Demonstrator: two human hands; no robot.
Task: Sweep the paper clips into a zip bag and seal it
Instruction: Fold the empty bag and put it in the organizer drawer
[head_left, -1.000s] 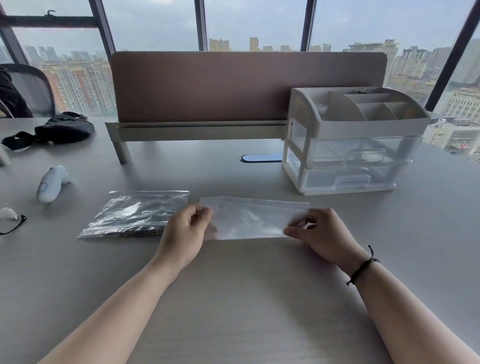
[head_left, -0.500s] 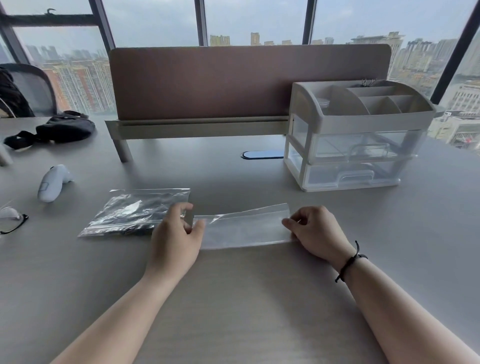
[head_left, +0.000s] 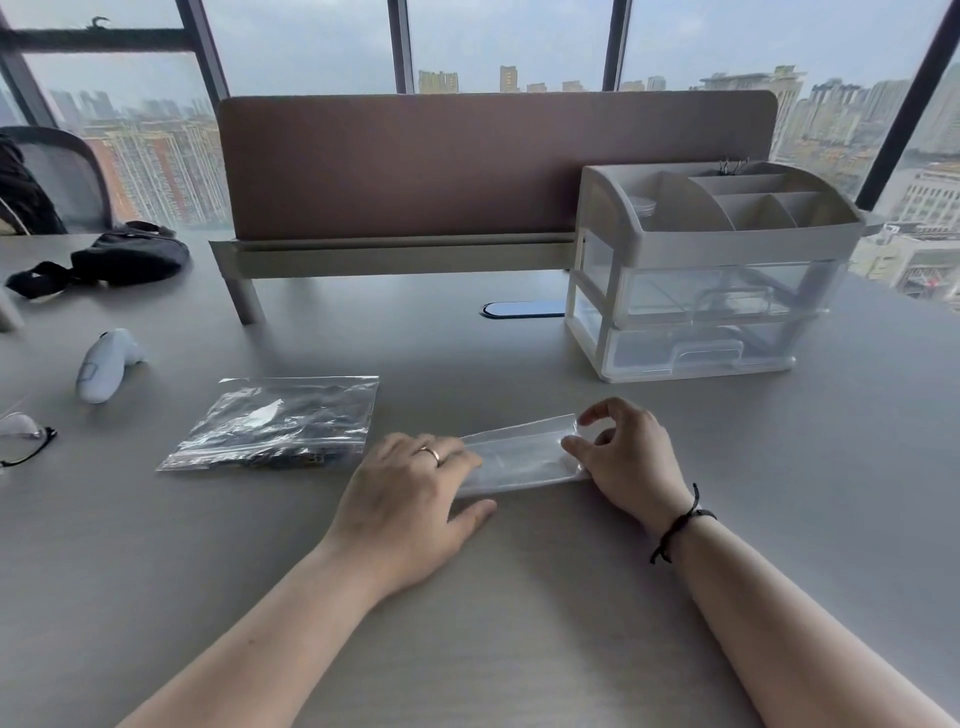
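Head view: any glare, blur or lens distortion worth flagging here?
Head view: soft overcast daylight from the windows, faint shadows; wide-angle bending tilts the window frames; glare on the filled zip bag hides its contents; the clear zip bag between left hand and right hand is low-contrast; hands sharp.

tabletop (head_left: 519, 649): pale grey
zip bag (head_left: 519, 460): clear
second bag (head_left: 275, 423): clear, dark contents
divider panel (head_left: 467, 161): brown
drawer organiser (head_left: 711, 244): beige top, clear drawers
controller (head_left: 104, 364): white
wrist cord (head_left: 675, 525): black
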